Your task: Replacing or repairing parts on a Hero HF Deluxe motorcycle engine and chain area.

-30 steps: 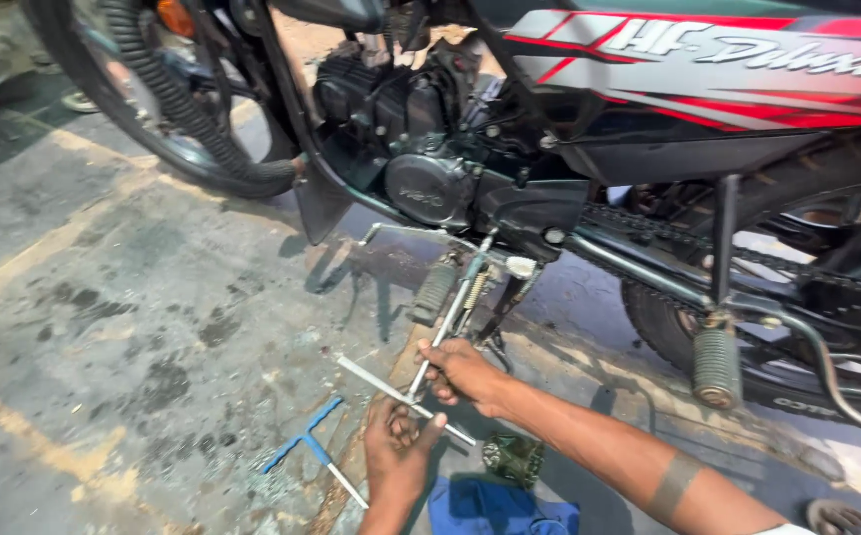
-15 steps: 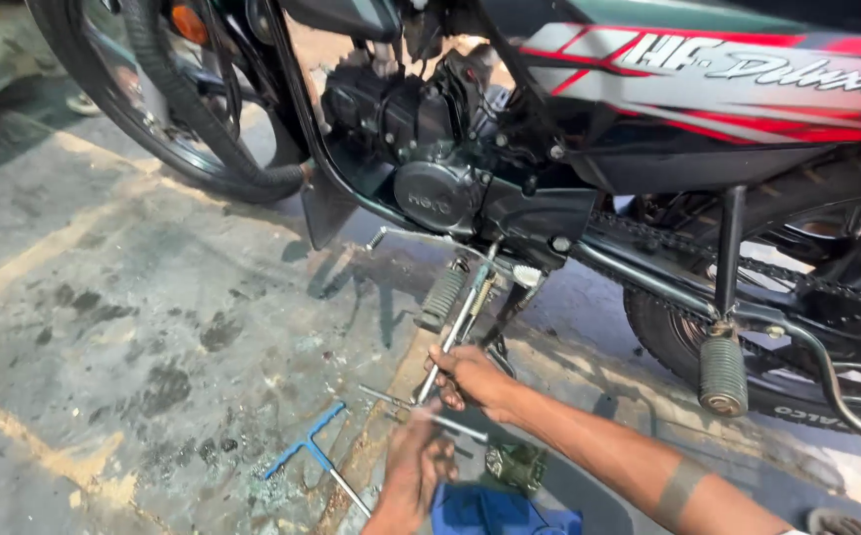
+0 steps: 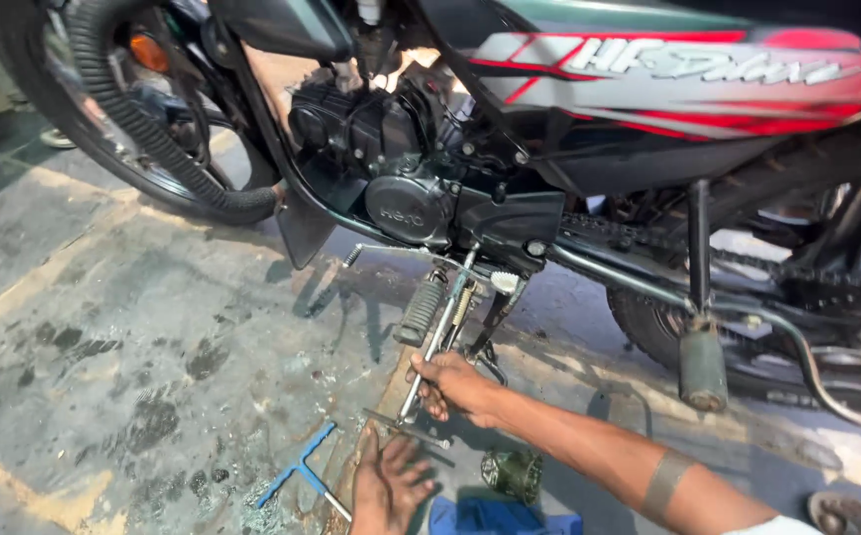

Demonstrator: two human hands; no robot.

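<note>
My right hand [image 3: 455, 386] is closed around the shaft of a long metal T-handle wrench [image 3: 437, 342], which slants up to the underside of the motorcycle engine [image 3: 411, 203], beside the footpeg [image 3: 421, 312]. The wrench's crossbar [image 3: 401, 428] lies just below that hand. My left hand [image 3: 391, 485] is lower, near the ground, fingers spread, just under the crossbar and holding nothing.
The motorcycle stands across the view, front wheel [image 3: 143, 149] at the left, rear footpeg [image 3: 703, 372] and chain at the right. A blue T-handle tool [image 3: 302, 474] lies on the stained concrete. A dark round part [image 3: 512, 474] and a blue cloth [image 3: 490, 517] are by my arm.
My left hand has come off the wrench's crossbar and dropped lower with its fingers spread. My right hand keeps its grip on the shaft.
</note>
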